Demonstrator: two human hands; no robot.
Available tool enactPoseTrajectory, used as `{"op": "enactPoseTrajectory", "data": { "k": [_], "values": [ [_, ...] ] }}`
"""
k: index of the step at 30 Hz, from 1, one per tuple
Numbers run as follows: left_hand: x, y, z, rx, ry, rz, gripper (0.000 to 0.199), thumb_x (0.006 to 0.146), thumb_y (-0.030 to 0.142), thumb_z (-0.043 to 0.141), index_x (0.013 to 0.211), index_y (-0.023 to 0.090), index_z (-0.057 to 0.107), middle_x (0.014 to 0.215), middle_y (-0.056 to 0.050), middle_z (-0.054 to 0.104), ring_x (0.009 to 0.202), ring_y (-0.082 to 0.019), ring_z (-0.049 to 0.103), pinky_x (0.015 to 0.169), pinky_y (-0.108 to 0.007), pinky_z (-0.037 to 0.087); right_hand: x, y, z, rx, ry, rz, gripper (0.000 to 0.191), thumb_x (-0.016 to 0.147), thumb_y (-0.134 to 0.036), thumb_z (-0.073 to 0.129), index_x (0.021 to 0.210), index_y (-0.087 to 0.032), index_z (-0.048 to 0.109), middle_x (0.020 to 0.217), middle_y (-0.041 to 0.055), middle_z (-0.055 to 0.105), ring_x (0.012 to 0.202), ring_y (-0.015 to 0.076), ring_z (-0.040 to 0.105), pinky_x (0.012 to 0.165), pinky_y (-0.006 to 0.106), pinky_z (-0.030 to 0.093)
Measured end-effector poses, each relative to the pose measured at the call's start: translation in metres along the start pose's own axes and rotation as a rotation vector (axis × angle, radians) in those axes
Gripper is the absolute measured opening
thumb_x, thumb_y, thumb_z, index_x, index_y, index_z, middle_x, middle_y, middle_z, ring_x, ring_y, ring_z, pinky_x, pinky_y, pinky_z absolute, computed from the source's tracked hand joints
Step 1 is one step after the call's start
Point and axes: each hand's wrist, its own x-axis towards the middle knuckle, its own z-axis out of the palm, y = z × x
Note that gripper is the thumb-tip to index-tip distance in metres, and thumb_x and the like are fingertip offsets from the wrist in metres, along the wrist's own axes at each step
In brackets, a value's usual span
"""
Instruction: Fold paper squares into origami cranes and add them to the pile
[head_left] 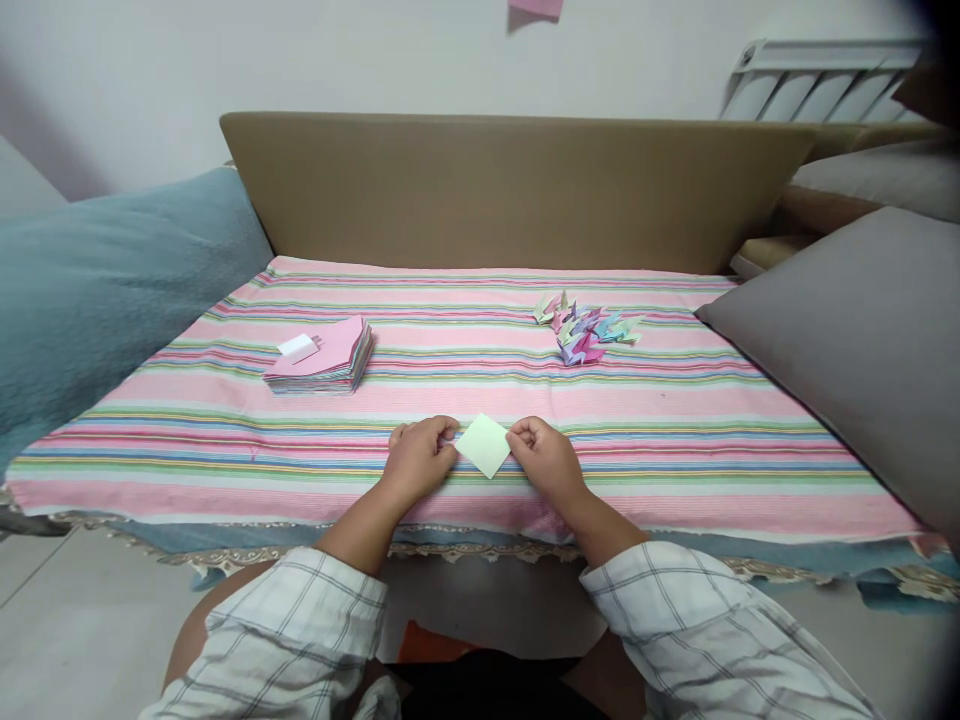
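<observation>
Behind everything runs one pale wall (pixel 412 60), and below it one pink striped cloth (pixel 450 310) covers the seat. One brown panel (pixel 510 190) stands upright along the far edge; one blue armrest (pixel 127 290) closes the left side. Two grey cushions (pixel 847 340) lean in at the right, below one white radiator (pixel 825 85). One paper stack (pixel 345 347) lies at the left beyond the hands, its sheets too many to count, with one white block (pixel 298 348) on top. Folded paper figures (pixel 581 338) bunch together farther right, too crowded to count.

Two hands rest near the front edge. The right hand (pixel 546 458) pinches the right corner of one pale green square (pixel 484 447) between thumb and fingers. The left hand (pixel 421 460) curls at the opposite corner, fingertips close together; whether they grip it I cannot tell. The square lies between the hands, over the cloth, well apart from stack and figures.
</observation>
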Motion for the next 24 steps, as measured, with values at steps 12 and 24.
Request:
{"op": "enactPoseTrajectory", "data": {
  "k": [12, 24],
  "values": [
    [-0.002, 0.003, -0.001, 0.095, -0.059, 0.046, 0.035, 0.073, 0.024, 0.052, 0.104, 0.030, 0.067, 0.093, -0.002, 0.065, 0.094, -0.023, 0.056, 0.088, -0.039, 0.035, -0.002, 0.003, 0.001, -0.301, 0.024, -0.237, 0.014, 0.080, -0.025, 0.051, 0.084, -0.022, 0.064, 0.091, 0.0044, 0.063, 0.084, 0.0193, 0.056, 0.072, 0.030, 0.043],
    [-0.001, 0.009, -0.001, -0.046, -0.069, -0.044, 0.034, 0.073, 0.022, 0.052, 0.103, 0.030, 0.066, 0.106, 0.001, 0.065, 0.104, -0.022, 0.054, 0.096, -0.040, 0.031, 0.000, 0.010, -0.003, -0.320, -0.076, -0.395, 0.018, 0.081, -0.017, 0.053, 0.092, -0.019, 0.067, 0.095, 0.0061, 0.065, 0.093, 0.0200, 0.056, 0.086, 0.034, 0.043]
  ]
}}
